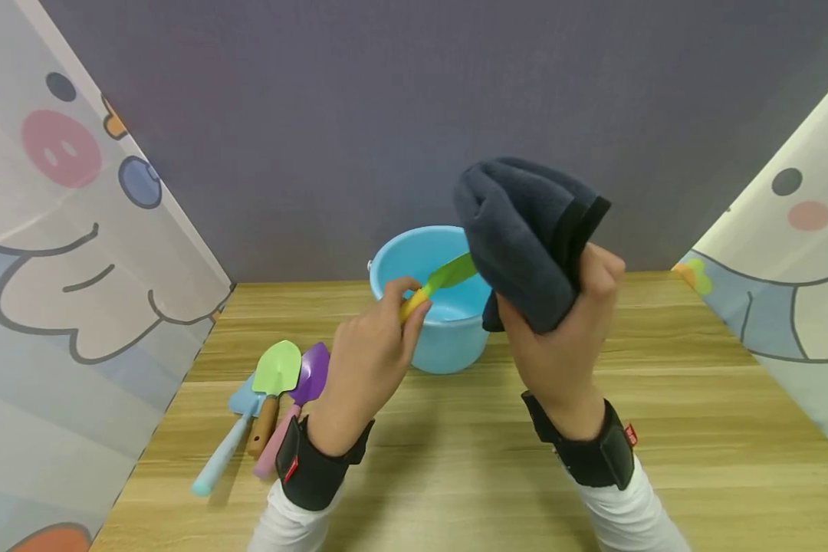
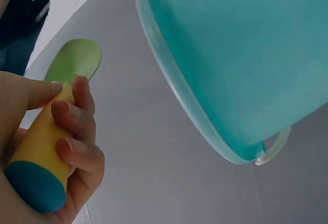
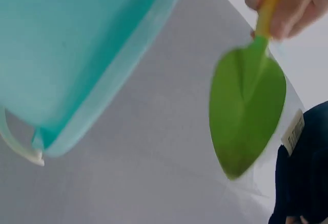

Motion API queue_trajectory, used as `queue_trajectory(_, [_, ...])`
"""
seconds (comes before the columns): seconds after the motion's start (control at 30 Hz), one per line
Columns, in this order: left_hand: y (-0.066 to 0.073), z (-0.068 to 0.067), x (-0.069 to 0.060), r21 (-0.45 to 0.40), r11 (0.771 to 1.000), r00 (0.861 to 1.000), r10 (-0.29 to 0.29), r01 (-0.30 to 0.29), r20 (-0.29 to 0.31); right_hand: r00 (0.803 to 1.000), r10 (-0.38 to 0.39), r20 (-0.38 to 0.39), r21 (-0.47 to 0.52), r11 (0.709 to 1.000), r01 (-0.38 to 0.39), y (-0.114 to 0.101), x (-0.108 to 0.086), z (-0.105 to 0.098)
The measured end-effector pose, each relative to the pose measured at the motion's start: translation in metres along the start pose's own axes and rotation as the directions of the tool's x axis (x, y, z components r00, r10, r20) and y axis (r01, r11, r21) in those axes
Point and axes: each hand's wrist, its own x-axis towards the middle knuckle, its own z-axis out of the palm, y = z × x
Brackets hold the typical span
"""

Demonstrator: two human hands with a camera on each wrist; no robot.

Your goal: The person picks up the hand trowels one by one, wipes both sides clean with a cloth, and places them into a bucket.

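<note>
My left hand (image 1: 376,349) grips the yellow handle of a small garden trowel (image 1: 453,272) with a green blade. In the left wrist view the fingers wrap round that handle (image 2: 43,139), which ends in a blue cap. A bunched dark blue-grey cloth (image 1: 524,238) with a black edge is held up in my right hand (image 1: 566,330). The head view shows the blade's tip meeting the cloth's outline, while in the right wrist view the green blade (image 3: 246,106) stands apart from the cloth (image 3: 307,167). Behind and below both hands stands a light blue bucket (image 1: 448,345).
Left of the bucket, a green-bladed trowel (image 1: 277,368), a purple-bladed trowel (image 1: 312,374) and a blue trowel (image 1: 224,452) lie together on the wood-grain table (image 1: 455,475). A grey panel (image 1: 345,138) rises behind, with cartoon-printed sheets (image 1: 62,291) on both sides.
</note>
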Motion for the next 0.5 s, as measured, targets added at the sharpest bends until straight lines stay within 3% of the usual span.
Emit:
queue_trajectory(0.13, [0.003, -0.002, -0.002, -0.022, 0.999, 0.999, -0.029, 0.029, 0.019, 0.986, -0.111, 0.121, 0.074, 0.992, 0.102, 0.000, -0.014, 0.006])
queue_trajectory(0.27, [0.003, -0.003, -0.003, -0.091, 0.995, 0.999, -0.044, 0.045, 0.009, 0.947, -0.220, 0.235, 0.075, 0.975, 0.208, 0.001, -0.022, 0.010])
queue_trajectory(0.4, [0.003, -0.003, 0.001, -0.184, 0.982, 0.999, 0.034, -0.038, -0.021, 0.893, -0.300, 0.335, 0.006, 0.949, 0.317, 0.001, -0.026, 0.013])
queue_trajectory(0.5, [0.002, -0.002, 0.003, -0.191, 0.975, 0.994, 0.108, -0.112, -0.034, 0.875, -0.312, 0.369, -0.037, 0.936, 0.350, 0.002, -0.027, 0.014])
